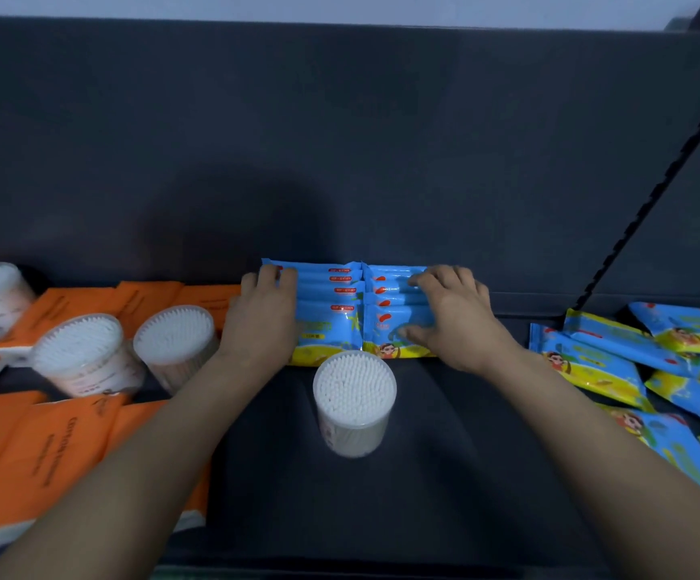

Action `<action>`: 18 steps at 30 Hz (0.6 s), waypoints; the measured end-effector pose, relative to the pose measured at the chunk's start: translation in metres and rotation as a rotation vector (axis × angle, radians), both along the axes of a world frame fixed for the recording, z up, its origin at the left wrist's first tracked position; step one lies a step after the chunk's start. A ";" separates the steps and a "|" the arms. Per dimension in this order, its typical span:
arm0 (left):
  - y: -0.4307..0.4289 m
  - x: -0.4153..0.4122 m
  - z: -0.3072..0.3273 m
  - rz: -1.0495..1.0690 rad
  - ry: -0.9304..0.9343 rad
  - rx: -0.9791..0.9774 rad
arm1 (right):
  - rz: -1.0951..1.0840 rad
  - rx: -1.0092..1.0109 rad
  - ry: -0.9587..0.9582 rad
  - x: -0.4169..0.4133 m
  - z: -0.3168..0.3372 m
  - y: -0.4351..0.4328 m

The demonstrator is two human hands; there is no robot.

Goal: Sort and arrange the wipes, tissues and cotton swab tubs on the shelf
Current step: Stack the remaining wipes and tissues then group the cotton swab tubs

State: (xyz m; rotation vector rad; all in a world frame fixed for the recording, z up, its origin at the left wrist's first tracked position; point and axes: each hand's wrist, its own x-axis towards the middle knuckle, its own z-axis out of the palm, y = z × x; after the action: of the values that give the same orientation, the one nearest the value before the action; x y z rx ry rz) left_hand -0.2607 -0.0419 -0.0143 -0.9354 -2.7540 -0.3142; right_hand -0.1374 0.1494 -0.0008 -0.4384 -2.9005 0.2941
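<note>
Your clear swab tub [354, 395] stands upright mid-shelf, packed with white cotton swabs, tips up, just in front of the wipes. Two more tilted tubs [84, 357] lean over the orange tissue packs [47, 454] at left, also full; a fourth is cut off at the far left edge.

Against the back of the shelf [444, 454], the left row of wipes [331, 303] and the right row of wipes [394, 311] touch side by side. The packs overlap front to back, long sides running left to right, printed faces toward you.

Your left hand [266, 311] curls its fingers over the left row's end; its thumb is hidden. Your right hand [448, 311] seems to clamp the right row, fingers spread behind, thumb in front. The loose wipes [591, 370] lie askew at right, partly out of view.
</note>
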 end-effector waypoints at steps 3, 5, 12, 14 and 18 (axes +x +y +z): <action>-0.009 0.006 0.012 -0.038 -0.001 0.188 | 0.080 -0.064 0.140 -0.002 0.012 -0.005; -0.017 0.010 0.020 -0.039 0.012 0.292 | 0.136 -0.106 0.204 -0.008 0.022 -0.012; -0.075 0.033 0.029 0.091 0.046 0.385 | 0.371 -0.132 0.247 -0.035 0.038 -0.058; -0.100 0.041 0.028 0.191 0.041 0.401 | 0.470 -0.151 0.231 -0.041 0.041 -0.080; -0.150 0.059 0.025 0.393 0.017 0.416 | 0.674 -0.165 0.133 -0.052 0.044 -0.133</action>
State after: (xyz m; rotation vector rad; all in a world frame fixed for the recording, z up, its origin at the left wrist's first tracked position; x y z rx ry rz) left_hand -0.2017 -0.1916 0.0110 -0.2861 -2.6217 -0.7581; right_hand -0.1897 0.0166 0.0431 0.5374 -2.8027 0.6287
